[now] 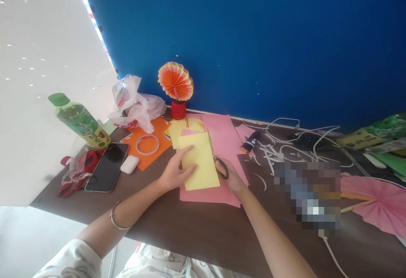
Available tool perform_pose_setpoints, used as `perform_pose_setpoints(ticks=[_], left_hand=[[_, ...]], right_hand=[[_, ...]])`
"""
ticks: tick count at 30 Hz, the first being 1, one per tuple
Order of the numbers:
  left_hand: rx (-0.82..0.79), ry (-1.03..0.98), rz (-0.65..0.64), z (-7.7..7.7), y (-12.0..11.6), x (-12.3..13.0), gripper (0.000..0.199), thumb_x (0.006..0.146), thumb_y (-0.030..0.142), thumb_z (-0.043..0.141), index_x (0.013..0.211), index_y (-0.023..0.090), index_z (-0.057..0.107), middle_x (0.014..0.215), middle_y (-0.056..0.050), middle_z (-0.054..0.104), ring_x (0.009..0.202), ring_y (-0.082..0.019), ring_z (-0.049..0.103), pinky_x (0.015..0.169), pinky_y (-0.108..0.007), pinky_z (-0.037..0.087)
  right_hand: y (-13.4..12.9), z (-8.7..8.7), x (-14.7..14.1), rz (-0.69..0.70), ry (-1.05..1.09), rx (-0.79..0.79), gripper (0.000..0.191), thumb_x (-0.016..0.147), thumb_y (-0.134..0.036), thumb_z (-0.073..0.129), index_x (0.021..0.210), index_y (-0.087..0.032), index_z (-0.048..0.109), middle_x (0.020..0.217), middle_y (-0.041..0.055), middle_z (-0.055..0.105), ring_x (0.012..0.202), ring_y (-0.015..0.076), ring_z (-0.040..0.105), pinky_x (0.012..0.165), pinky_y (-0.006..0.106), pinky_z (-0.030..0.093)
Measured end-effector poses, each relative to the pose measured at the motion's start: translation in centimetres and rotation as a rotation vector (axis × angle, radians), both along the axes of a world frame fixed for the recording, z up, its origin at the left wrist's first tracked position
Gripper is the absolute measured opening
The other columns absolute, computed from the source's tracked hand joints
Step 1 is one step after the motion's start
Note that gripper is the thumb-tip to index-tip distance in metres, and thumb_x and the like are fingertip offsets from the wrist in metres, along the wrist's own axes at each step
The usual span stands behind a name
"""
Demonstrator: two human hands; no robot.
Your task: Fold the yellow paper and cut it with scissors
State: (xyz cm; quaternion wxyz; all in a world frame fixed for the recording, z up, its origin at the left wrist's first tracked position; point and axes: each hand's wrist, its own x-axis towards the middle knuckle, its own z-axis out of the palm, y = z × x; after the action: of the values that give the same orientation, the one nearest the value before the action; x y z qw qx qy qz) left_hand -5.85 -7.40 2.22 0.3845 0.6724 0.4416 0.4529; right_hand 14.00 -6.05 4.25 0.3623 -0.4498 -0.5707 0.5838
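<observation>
My left hand (174,171) holds a yellow sheet of paper (199,159) by its left edge, with the thumb and a finger lying over its face. In my right hand (233,176) are scissors (223,169) with dark handles, my fingers around the loops. Their blades point away from me along the sheet's right edge; whether they touch or cut the paper cannot be made out. Beneath the yellow sheet lie pink sheets of paper (222,134). More yellow paper (174,129) and orange paper (133,136) are just behind and to the left.
A roll of tape (147,144), white case (130,164), phone (108,167) and green-capped bottle (80,121) stand or lie leftward. Behind are a plastic bag (139,106) and paper fan (175,82). Rightward lie a glue stick (250,141), paper scraps, white cables (285,147) and a pink fan (377,204).
</observation>
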Motion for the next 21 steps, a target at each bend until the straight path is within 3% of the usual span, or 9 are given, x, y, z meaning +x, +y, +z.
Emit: perform_pose_setpoints(ticks=[8, 16, 21], left_hand=[[-0.015, -0.005, 0.002, 0.0, -0.01, -0.02, 0.052, 0.081, 0.034, 0.055, 0.129, 0.021, 0.039, 0.124, -0.012, 0.051, 0.099, -0.022, 0.059, 0.077, -0.033, 0.053], [-0.011, 0.029, 0.004, 0.03, -0.02, -0.02, 0.052, 0.081, 0.034, 0.055, 0.128, 0.02, 0.04, 0.124, -0.012, 0.052, 0.102, -0.024, 0.057, 0.078, -0.033, 0.053], [-0.004, 0.018, -0.007, 0.01, -0.02, 0.0, 0.051, 0.082, 0.033, 0.054, 0.129, 0.021, 0.039, 0.124, -0.012, 0.051, 0.103, -0.023, 0.057, 0.078, -0.033, 0.053]], right_hand=[[0.14, -0.27, 0.1, -0.028, -0.013, -0.002, 0.045, 0.069, -0.063, 0.057, 0.065, -0.019, 0.058, 0.062, 0.0026, 0.057, 0.067, 0.0214, 0.053, 0.062, 0.031, 0.043], [-0.04, 0.15, -0.05, -0.021, 0.015, 0.006, 0.046, 0.069, -0.063, 0.056, 0.074, -0.019, 0.062, 0.068, 0.0038, 0.061, 0.074, 0.0229, 0.056, 0.066, 0.031, 0.044], [0.04, 0.02, 0.01, -0.021, 0.003, -0.003, 0.043, 0.07, -0.062, 0.056, 0.067, -0.019, 0.059, 0.063, 0.0024, 0.057, 0.066, 0.0204, 0.053, 0.062, 0.031, 0.043]])
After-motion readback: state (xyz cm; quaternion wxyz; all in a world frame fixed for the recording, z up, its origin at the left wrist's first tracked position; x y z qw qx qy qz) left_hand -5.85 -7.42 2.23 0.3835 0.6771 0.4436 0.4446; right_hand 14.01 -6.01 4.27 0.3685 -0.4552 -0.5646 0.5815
